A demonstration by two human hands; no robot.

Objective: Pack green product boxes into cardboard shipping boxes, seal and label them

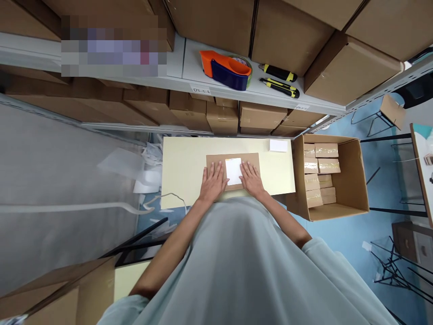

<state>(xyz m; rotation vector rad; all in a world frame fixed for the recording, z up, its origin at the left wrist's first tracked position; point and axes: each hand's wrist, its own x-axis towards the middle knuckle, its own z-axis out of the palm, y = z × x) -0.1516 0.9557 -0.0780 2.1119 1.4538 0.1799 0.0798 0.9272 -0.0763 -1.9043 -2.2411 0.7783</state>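
Note:
A flat piece of brown cardboard (pixel 214 159) lies on the pale yellow table (pixel 184 164) in front of me. On its middle rests a white paper rectangle (pixel 233 171). My left hand (pixel 213 184) is laid flat on the cardboard's left part, fingers stretched out, thumb at the paper's lower left edge. Flat on the right part is my right hand (pixel 252 180), its fingers spread and its thumb by the paper's right edge. Neither hand grips anything. Whether the cardboard is a single sheet or a thin package, I cannot tell.
A small white stack (pixel 278 146) sits at the table's back right. Right of the table stands an open carton (pixel 352 176) holding several small taped boxes. The shelf above bears an orange and blue tape dispenser (pixel 228 74), two utility knives (pixel 280 72) and large cartons (pixel 216 27).

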